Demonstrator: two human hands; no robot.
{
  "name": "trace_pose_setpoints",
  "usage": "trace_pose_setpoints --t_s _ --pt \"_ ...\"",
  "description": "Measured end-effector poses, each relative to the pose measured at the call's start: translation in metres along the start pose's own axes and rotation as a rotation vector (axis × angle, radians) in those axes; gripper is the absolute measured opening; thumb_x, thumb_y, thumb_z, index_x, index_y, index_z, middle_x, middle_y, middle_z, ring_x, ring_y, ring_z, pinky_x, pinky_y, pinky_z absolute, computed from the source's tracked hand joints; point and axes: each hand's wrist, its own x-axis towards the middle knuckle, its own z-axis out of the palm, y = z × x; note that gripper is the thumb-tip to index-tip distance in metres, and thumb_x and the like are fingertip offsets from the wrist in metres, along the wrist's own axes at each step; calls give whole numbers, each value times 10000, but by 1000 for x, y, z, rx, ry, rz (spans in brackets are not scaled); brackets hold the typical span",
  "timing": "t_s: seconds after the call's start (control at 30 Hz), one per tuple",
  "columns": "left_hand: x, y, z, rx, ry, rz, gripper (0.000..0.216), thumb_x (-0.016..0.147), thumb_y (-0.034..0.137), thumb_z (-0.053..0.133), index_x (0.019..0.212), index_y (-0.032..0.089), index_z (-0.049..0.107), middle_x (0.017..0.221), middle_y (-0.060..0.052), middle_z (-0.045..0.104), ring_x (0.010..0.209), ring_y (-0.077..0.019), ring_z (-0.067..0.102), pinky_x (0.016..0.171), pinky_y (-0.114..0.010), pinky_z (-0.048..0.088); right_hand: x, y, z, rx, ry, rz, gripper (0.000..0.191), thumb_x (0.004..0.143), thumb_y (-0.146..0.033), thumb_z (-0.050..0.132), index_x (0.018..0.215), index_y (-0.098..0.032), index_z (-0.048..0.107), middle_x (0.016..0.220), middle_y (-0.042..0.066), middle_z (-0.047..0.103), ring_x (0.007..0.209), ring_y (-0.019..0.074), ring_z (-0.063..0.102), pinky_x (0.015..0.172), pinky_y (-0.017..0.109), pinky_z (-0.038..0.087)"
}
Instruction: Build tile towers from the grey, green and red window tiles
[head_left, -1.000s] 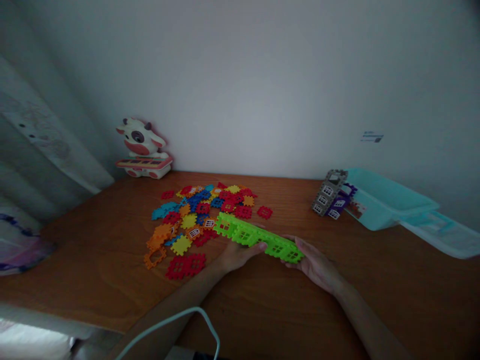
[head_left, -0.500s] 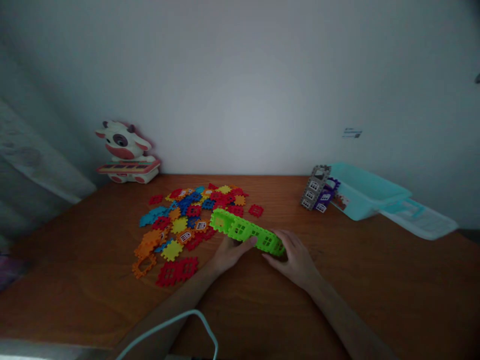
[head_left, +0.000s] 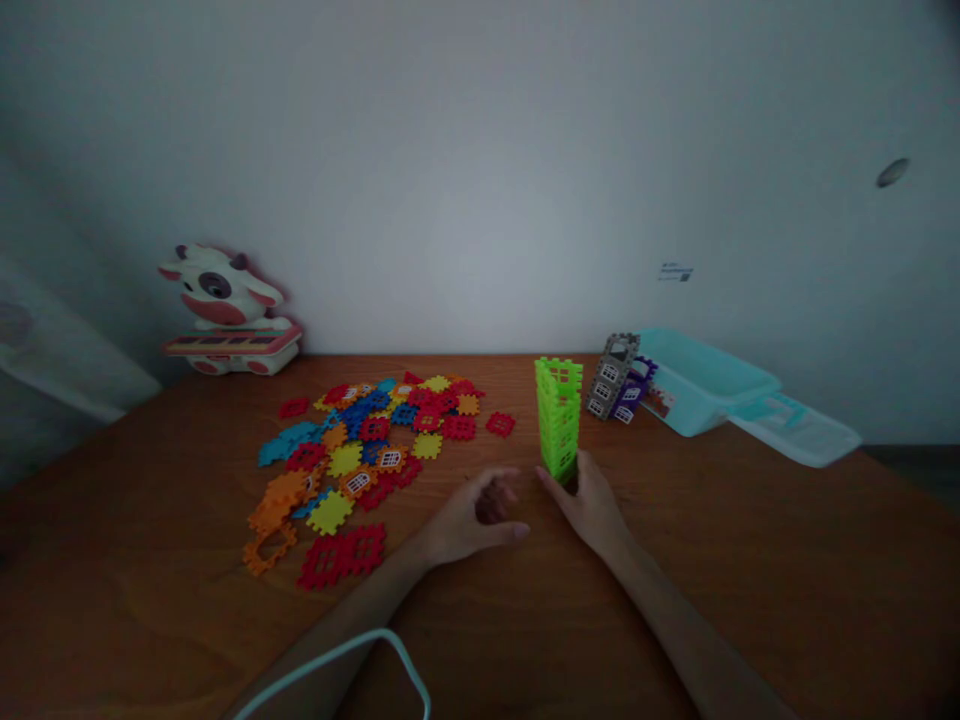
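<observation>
A tall green tower (head_left: 559, 414) of interlocking plastic tiles stands upright on the wooden table (head_left: 750, 560). My right hand (head_left: 589, 504) grips the tower at its base, thumb on the left side. My left hand (head_left: 469, 520) rests a little to the left of the tower, fingers loosely curled and apart, holding nothing. A scattered pile of coloured tiles (head_left: 360, 450), red, orange, yellow and blue, lies to the left of both hands.
A grey and purple tile building (head_left: 619, 380) leans against a teal plastic box (head_left: 705, 390) at the back right, with its lid (head_left: 799, 428) beside it. A cow toy (head_left: 221, 312) stands at the back left. A pale cable (head_left: 360, 650) loops near the front edge.
The green tile piece lay flat in both hands; it now stands upright. My left hand has let go and pulled back. The view has shifted to the right.
</observation>
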Motion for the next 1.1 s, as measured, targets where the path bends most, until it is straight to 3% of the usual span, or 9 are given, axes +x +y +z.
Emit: trace_pose_setpoints --t_s 0.17,0.27,0.5,0.67,0.87,1.1 --pt "0 -2 -4 237 -18 63 479 796 439 797 1184 209 637 1015 -27 623 812 -131 566 712 -267 488 25 24 -8 -192 141 -79 481 871 -708 550 896 -227 559 955 125 625 951 312 592 865 436 477" --pt "-1 -5 -3 328 -34 117 391 820 412 773 1129 201 660 989 -26 620 809 -133 573 706 -261 490 46 36 -9 -234 186 -16 534 849 -757 527 850 -224 560 940 130 619 982 319 587 887 440 480" --pt "-2 -3 0 392 -96 124 325 826 383 765 1081 198 683 1009 -33 630 855 -144 588 741 -255 491 86 40 4 -235 261 130 640 853 -760 503 1051 -156 581 1105 198 621 989 337 627 840 442 498" --pt "-3 -1 0 416 -112 140 275 836 354 751 1062 208 694 1037 -39 632 878 -151 596 762 -261 495 82 37 3 -232 259 123 597 835 -705 582 1096 -168 584 1142 170 630 1059 313 621 883 400 496" --pt "-3 -1 2 433 -125 166 237 848 351 740 1039 217 700 1030 -37 635 886 -154 600 783 -266 499 73 34 0 -287 233 150 444 858 -589 602 1030 -180 603 1064 145 652 912 276 652 820 378 508" --pt "-4 1 2 431 -122 142 209 870 340 715 1035 213 709 1019 -36 633 864 -144 607 757 -254 494 90 26 7 -376 232 257 440 891 -473 593 1185 -146 562 1131 176 687 978 310 692 810 381 508"
